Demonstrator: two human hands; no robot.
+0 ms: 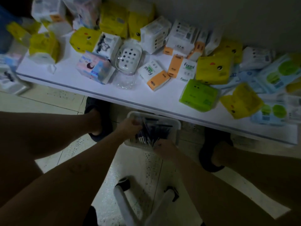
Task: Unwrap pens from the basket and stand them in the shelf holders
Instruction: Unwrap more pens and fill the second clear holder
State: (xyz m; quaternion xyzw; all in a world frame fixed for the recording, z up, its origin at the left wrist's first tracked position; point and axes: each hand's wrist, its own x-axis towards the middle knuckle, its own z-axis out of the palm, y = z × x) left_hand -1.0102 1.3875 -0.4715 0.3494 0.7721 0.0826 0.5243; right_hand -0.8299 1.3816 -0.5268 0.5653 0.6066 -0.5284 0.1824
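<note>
At 9 o'clock in the view, a bare leg ends in a dark slipper (99, 121) on the pale tiled floor (53, 101). Just right of it, the left hand (130, 126) sits at the 10 o'clock corner of a small clear plastic basket (176, 128). The basket stands on the floor at the view's centre, partly under the front edge of a long white shelf board (81, 85). The hand's fingers are curled, but in the dim light I cannot tell whether they close on the rim or on the pens.

A bundle of dark slim pens (151, 132) lies in the basket, fanned roughly from 11 to 5 o'clock (any wrapping is too blurred to make out). The right hand (164, 148) reaches in at the basket's 5 o'clock corner with its fingertips among the pen ends. I cannot tell whether they pinch anything.

On the board, toward 12 o'clock, a white perforated plastic soap dish (128, 59) lies among tissue packs. A large yellow tissue pack (213, 69) lies toward 2 o'clock.
</note>
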